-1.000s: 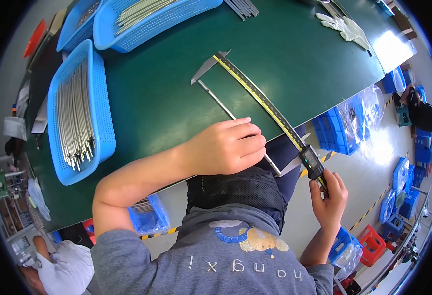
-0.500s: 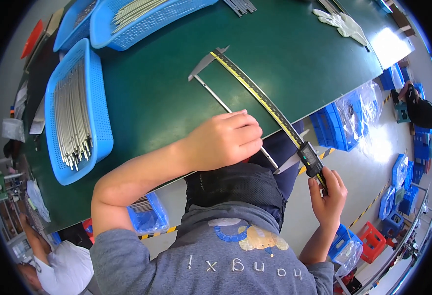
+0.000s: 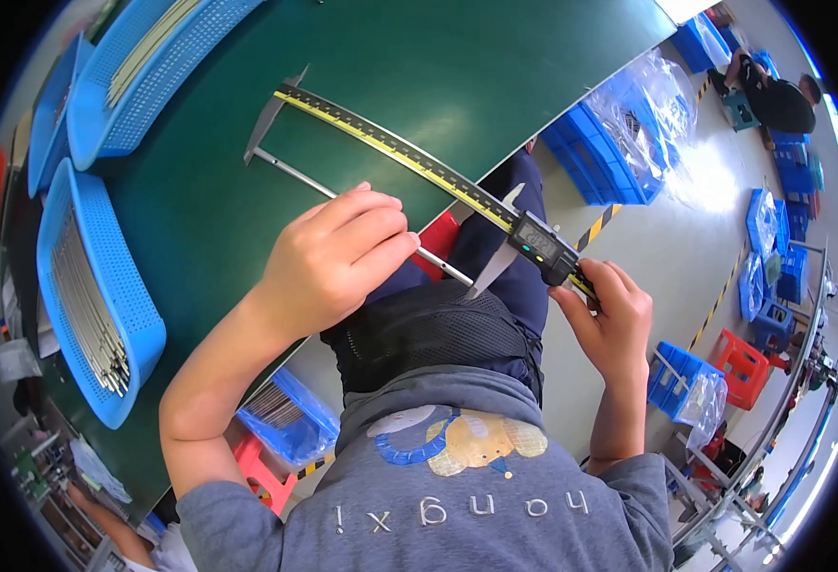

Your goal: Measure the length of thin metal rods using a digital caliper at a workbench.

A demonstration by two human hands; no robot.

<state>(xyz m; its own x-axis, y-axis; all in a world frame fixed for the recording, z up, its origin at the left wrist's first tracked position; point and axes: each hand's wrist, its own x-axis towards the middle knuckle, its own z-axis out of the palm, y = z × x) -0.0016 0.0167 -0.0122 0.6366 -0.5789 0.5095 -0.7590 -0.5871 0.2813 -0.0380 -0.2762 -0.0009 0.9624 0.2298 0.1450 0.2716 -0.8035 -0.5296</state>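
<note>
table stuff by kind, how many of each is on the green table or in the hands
Blue mesh trays: 3, the near tray, the middle tray and the far tray
Long caliper: 1, caliper
Thin metal rod being measured: 1, rod
Hands: 2, left hand, right hand
Total: 7

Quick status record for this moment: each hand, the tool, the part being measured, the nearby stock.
left hand: pinches the thin metal rod over the table edge
right hand: grips the sliding end of the long digital caliper
caliper: beam lies across the green table, rod spans between its jaws
stock: blue basket of similar rods at the person's left
</note>
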